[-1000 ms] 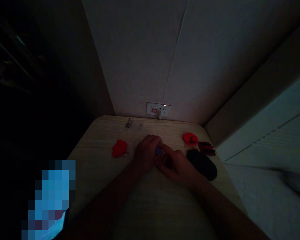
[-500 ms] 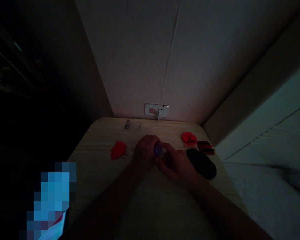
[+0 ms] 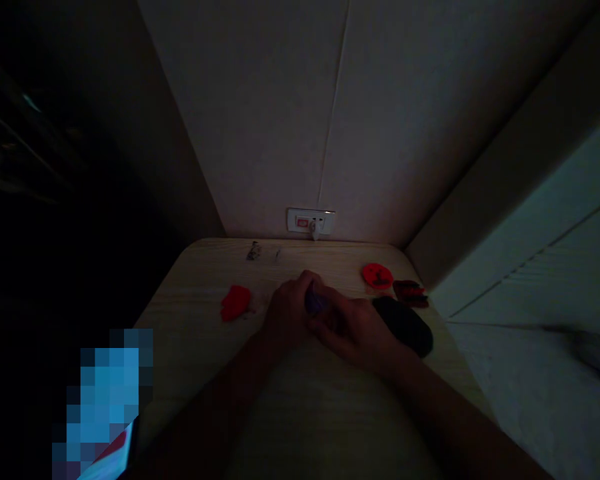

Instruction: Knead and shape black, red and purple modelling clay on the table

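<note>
My left hand (image 3: 289,308) is closed around a small, rounded purple object (image 3: 315,302) over the middle of the wooden table. From the other side, the curled thumb and fingers of my right hand (image 3: 355,327) press against the same object. Its kind is hard to make out in the dim light, and fingers cover much of it. Left of my hands lies a flat red clay-like piece (image 3: 235,303). A dark oval slab (image 3: 404,326) lies close by my right hand, partly behind it.
A round red piece with black marks (image 3: 378,276) and a dark red-and-black striped piece (image 3: 411,293) lie at the table's (image 3: 195,277) right edge. Dark smudges (image 3: 253,251) mark its back. A wall socket (image 3: 311,221) holds a plug. A lit screen (image 3: 110,453) glows at lower left.
The fingers of my right hand have closed in over the purple object, which looks duller and slightly turned. The clear, shiny part beside it no longer shows. The view has shifted slightly.
</note>
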Demonstrator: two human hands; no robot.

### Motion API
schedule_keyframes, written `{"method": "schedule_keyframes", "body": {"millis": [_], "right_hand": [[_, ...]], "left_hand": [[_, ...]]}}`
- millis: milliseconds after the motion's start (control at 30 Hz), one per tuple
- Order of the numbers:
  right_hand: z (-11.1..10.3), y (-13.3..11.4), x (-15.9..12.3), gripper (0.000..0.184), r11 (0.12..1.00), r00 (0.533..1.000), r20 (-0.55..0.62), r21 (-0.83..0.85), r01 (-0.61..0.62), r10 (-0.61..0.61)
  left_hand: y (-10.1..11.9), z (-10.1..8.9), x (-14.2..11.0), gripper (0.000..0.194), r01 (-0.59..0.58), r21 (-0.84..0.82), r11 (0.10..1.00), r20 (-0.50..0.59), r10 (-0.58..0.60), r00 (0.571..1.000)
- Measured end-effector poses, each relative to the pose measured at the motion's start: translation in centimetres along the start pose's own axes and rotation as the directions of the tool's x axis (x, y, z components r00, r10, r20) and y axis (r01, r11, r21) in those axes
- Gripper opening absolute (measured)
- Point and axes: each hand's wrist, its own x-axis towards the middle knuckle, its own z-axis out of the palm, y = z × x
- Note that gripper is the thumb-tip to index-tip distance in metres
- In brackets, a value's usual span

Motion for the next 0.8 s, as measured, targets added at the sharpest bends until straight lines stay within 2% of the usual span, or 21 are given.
{"method": "schedule_keyframes", "body": {"millis": [100,233,367,500,800], "right_hand": [[-0.5,0.1,0.0,0.059,0.99,0.996,0.027,-0.114,0.087,-0.084],[-0.6,-0.1,0.0,0.048,0.992,0.997,0.064,-0.119,0.04,-0.033],[-0.6,-0.6,0.1,0.047,0.998,0.998,0.066,-0.067,0.005,0.0],[-0.8,-0.7,0.2,0.048,0.997,0.994,0.111,-0.074,0.0,0.008],[-0.5,-0.9,0.4,0.043,0.998,0.992,0.124,-0.068,0.002,0.007]], "left_hand": [[-0.1,-0.6,0.2,0.027,0.076,-0.131,0.988,0.067,-0.068,0.995],[-0.2,-0.8,0.3,0.017,0.073,-0.033,0.997,0.138,-0.068,0.988],[-0.1,-0.6,0.3,0.015,0.001,0.038,0.999,0.131,-0.006,0.991],[-0.2,-0.3,0.1,0.022,-0.063,0.072,0.995,0.125,0.054,0.991],[-0.9,0.1,0.0,0.023,-0.113,0.125,0.986,0.111,0.099,0.989]]}}
